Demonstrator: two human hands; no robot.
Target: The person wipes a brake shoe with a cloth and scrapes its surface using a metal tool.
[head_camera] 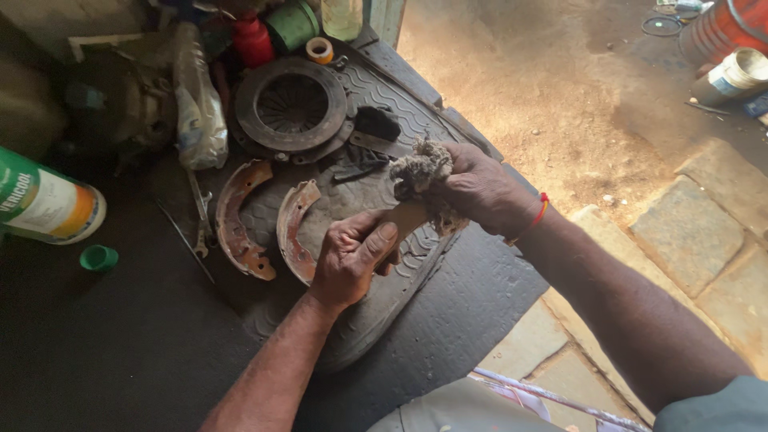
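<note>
Left hand (350, 260) gripping brake shoe (404, 216), right hand (472, 188) pressing rag (420, 170) (grey, frayed)

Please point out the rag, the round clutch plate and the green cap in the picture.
rag (420, 170), head view, on its frayed top beside the right hand's fingers.
clutch plate (292, 104), head view, on its ribbed centre.
green cap (98, 258), head view, on its open top.

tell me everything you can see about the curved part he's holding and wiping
The curved part looks like a brake shoe: a tan, arc-shaped strip, seemingly metal with a worn lining. The left hand grips its lower end, thumb along the face. The right hand presses a frayed grey rag over its upper end, hiding that portion. It is held above the dark rubber mat.
</note>
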